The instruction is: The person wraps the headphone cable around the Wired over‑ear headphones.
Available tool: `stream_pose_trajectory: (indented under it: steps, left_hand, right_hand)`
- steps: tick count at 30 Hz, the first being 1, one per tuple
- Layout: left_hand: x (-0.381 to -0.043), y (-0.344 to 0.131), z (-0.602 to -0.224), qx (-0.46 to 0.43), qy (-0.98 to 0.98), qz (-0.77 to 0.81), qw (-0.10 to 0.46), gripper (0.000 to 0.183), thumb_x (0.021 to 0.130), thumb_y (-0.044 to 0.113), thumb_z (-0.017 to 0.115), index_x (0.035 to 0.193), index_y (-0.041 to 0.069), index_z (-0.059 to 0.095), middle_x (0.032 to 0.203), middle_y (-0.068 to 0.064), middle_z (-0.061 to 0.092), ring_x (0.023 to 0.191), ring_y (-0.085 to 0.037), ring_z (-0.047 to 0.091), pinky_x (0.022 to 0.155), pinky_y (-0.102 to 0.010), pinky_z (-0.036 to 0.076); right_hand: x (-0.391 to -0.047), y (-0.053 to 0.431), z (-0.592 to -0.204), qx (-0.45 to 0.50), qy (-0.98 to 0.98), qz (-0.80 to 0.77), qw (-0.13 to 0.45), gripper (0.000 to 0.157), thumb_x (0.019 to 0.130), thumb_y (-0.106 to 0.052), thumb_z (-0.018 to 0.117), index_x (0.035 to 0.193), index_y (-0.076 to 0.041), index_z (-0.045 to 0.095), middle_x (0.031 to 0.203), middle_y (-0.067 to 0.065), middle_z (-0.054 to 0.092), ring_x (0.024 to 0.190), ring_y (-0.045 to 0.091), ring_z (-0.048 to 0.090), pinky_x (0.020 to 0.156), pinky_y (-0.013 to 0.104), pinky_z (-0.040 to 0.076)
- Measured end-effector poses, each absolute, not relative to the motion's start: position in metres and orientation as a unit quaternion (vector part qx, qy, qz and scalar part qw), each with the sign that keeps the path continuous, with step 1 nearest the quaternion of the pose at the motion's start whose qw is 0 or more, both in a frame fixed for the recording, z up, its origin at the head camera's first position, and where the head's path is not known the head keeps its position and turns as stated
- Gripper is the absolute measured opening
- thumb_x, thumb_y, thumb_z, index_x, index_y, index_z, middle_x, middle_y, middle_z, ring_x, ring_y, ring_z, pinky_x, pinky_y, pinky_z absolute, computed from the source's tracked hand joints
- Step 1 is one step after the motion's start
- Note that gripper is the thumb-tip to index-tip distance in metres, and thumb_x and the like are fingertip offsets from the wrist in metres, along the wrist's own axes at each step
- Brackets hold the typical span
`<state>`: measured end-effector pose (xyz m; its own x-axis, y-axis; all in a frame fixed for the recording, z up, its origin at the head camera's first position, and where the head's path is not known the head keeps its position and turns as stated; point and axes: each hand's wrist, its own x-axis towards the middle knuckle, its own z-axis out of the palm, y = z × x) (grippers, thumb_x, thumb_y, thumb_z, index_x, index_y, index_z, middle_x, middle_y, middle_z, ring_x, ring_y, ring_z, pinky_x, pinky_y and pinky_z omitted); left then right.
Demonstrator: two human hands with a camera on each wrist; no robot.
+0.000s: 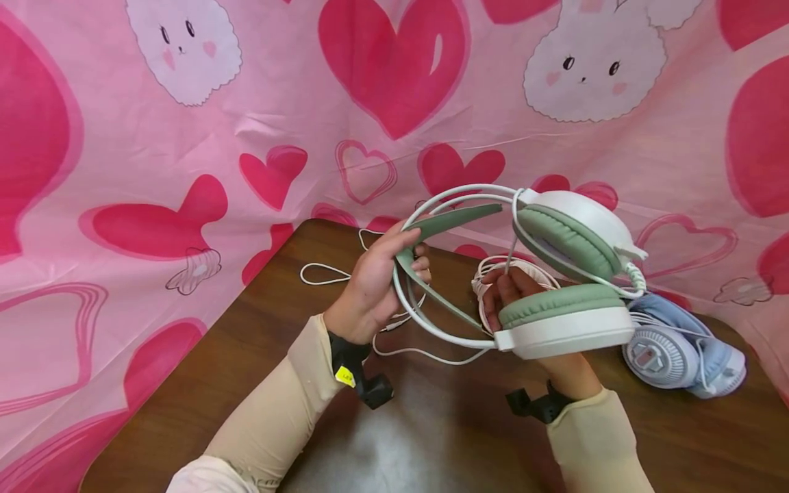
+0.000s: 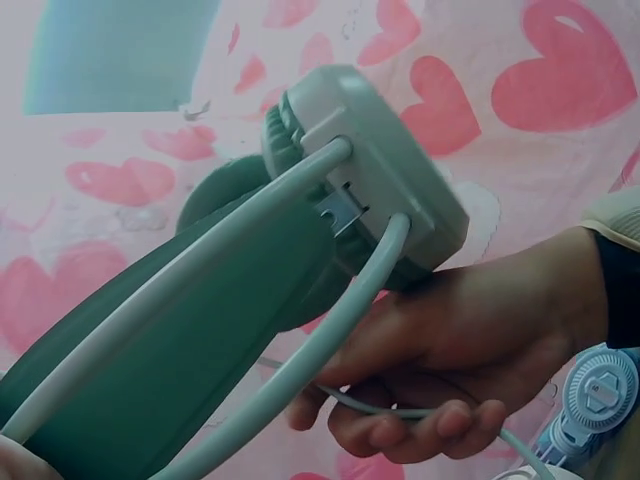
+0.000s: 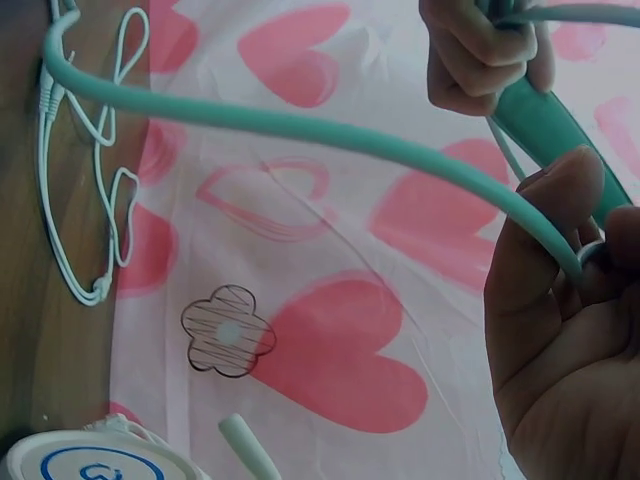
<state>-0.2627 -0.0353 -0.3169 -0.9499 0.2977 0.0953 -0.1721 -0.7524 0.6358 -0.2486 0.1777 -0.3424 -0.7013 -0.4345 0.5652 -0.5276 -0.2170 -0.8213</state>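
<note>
My left hand (image 1: 376, 281) grips white headphones (image 1: 573, 332) with green ear pads by the headband, holding them above the table. The ear cups hang to the right, one over the other, and a green inner strap (image 1: 453, 220) runs under the white headband hoops. My right hand (image 1: 511, 291) is behind the lower ear cup, partly hidden by it in the head view. Its fingers are curled on the thin cable (image 2: 400, 411), which crosses them in the left wrist view. That cable (image 3: 300, 125) sweeps from the right fingertips toward the table in the right wrist view.
Blue headphones (image 1: 659, 356) with a wound cable lie on the brown table (image 1: 216, 370) at the right. Behind the right hand is another white item with coiled cable (image 1: 536, 272). A loop of white cable (image 1: 323, 282) lies near the far left edge. Pink heart-print cloth (image 1: 277, 103) hangs around the table.
</note>
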Motion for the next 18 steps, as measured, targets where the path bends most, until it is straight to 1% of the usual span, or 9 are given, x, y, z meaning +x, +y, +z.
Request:
stream_pose_trajectory:
  steps: [2, 5, 8, 9, 11, 12, 13, 16, 18]
  left_hand:
    - [-0.263, -0.036, -0.317, 0.092, 0.326, 0.933, 0.118, 0.023, 0.103, 0.01, 0.039, 0.123, 0.009, 0.049, 0.085, -0.005, 0.035, 0.058, -0.01, 0.033, 0.054, -0.021, 0.033]
    - [-0.264, -0.037, -0.317, 0.089, 0.326, 0.935, 0.108, 0.021, 0.103, 0.01, 0.039, 0.121, 0.009, 0.05, 0.085, -0.005, 0.035, 0.059, -0.011, 0.033, 0.055, -0.022, 0.034]
    - [-0.265, -0.037, -0.316, 0.088, 0.325, 0.937, 0.09, 0.015, 0.102, 0.009, 0.04, 0.112, 0.01, 0.051, 0.085, -0.006, 0.035, 0.059, -0.012, 0.033, 0.056, -0.023, 0.035]
    - [-0.265, -0.038, -0.316, 0.088, 0.326, 0.938, 0.082, 0.014, 0.102, 0.009, 0.04, 0.11, 0.01, 0.051, 0.084, -0.006, 0.035, 0.058, -0.012, 0.033, 0.056, -0.023, 0.035]
    - [-0.266, -0.039, -0.316, 0.086, 0.326, 0.939, 0.063, 0.011, 0.102, 0.008, 0.04, 0.105, 0.01, 0.05, 0.084, -0.006, 0.035, 0.058, -0.011, 0.033, 0.057, -0.023, 0.036]
    - [-0.266, -0.039, -0.315, 0.083, 0.326, 0.94, 0.054, 0.009, 0.101, 0.008, 0.04, 0.103, 0.009, 0.049, 0.084, -0.006, 0.035, 0.058, -0.011, 0.033, 0.056, -0.023, 0.036]
    - [-0.266, -0.04, -0.315, 0.079, 0.327, 0.941, 0.044, 0.008, 0.101, 0.008, 0.041, 0.101, 0.009, 0.049, 0.084, -0.006, 0.035, 0.058, -0.011, 0.033, 0.057, -0.023, 0.036]
    - [-0.268, -0.041, -0.315, 0.068, 0.329, 0.942, 0.025, 0.007, 0.101, 0.008, 0.041, 0.097, 0.009, 0.047, 0.083, -0.006, 0.035, 0.059, -0.01, 0.034, 0.057, -0.023, 0.038]
    - [-0.269, -0.042, -0.316, 0.064, 0.332, 0.941, 0.018, 0.007, 0.101, 0.009, 0.042, 0.097, 0.009, 0.047, 0.083, -0.006, 0.035, 0.059, -0.01, 0.035, 0.057, -0.024, 0.04]
  right_hand:
    - [-0.244, 0.17, -0.338, 0.398, -0.59, 0.702, 0.013, 0.02, 0.101, -0.032, 0.047, 0.109, -0.018, 0.058, 0.073, -0.001, 0.056, 0.051, 0.004, 0.051, 0.043, 0.015, 0.037]
    - [-0.241, 0.165, -0.337, 0.385, -0.599, 0.703, 0.005, 0.018, 0.101, -0.032, 0.047, 0.108, -0.021, 0.059, 0.072, -0.003, 0.055, 0.052, 0.0, 0.052, 0.041, 0.014, 0.039]
    - [-0.242, 0.166, -0.344, 0.334, -0.653, 0.679, -0.003, 0.025, 0.103, -0.03, 0.045, 0.106, -0.008, 0.056, 0.071, 0.001, 0.051, 0.05, 0.003, 0.051, 0.039, 0.018, 0.042]
    - [-0.244, 0.168, -0.348, 0.318, -0.673, 0.667, -0.008, 0.03, 0.103, -0.031, 0.045, 0.107, -0.003, 0.054, 0.072, 0.003, 0.051, 0.049, 0.005, 0.051, 0.038, 0.02, 0.043]
    - [-0.249, 0.171, -0.354, 0.302, -0.708, 0.638, -0.015, 0.033, 0.105, -0.025, 0.041, 0.109, 0.006, 0.05, 0.071, 0.007, 0.052, 0.046, 0.011, 0.052, 0.039, 0.025, 0.045]
    - [-0.25, 0.173, -0.357, 0.299, -0.72, 0.626, -0.018, 0.036, 0.105, -0.025, 0.041, 0.111, 0.01, 0.047, 0.071, 0.011, 0.052, 0.046, 0.015, 0.052, 0.04, 0.027, 0.046]
    - [-0.252, 0.174, -0.36, 0.306, -0.727, 0.615, -0.018, 0.034, 0.106, -0.021, 0.04, 0.112, 0.011, 0.046, 0.071, 0.014, 0.052, 0.045, 0.018, 0.053, 0.041, 0.03, 0.047]
    - [-0.253, 0.174, -0.363, 0.315, -0.737, 0.598, -0.018, 0.026, 0.106, -0.013, 0.036, 0.116, 0.008, 0.047, 0.07, 0.018, 0.054, 0.046, 0.023, 0.053, 0.043, 0.034, 0.048]
    - [-0.253, 0.174, -0.364, 0.315, -0.737, 0.597, -0.027, 0.025, 0.106, -0.013, 0.035, 0.118, 0.007, 0.046, 0.072, 0.02, 0.053, 0.048, 0.024, 0.053, 0.044, 0.034, 0.048]
